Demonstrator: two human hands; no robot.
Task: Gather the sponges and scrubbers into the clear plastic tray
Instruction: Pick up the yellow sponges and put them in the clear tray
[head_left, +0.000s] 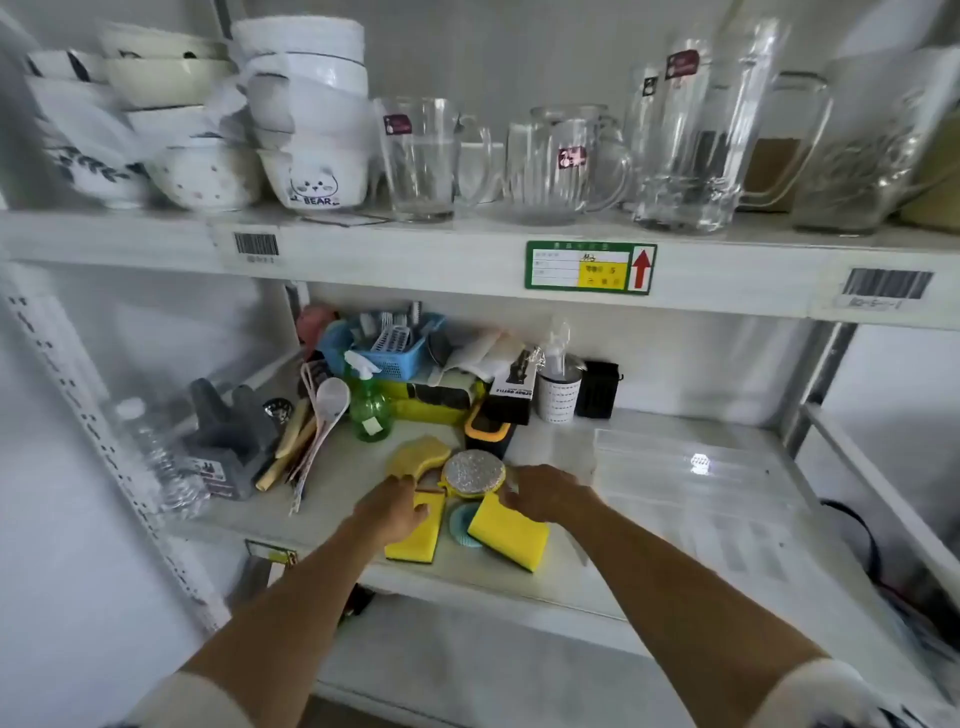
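Sponges (511, 535) are piled left of the clear plastic tray (691, 462), nothing gathered yet. Left hand (392, 512) curls over one, right hand (543, 493) grips another; next they lift and carry right.

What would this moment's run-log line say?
left hand: on sponge | right hand: on sponge | tray: empty

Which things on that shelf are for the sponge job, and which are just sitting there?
For the job: flat yellow sponge, tilted yellow sponge, round silver scrubber, wavy yellow sponge, teal scrubber, clear plastic tray.

Just sitting there: green spray bottle, blue basket, white spoon, glass mugs, bowls.
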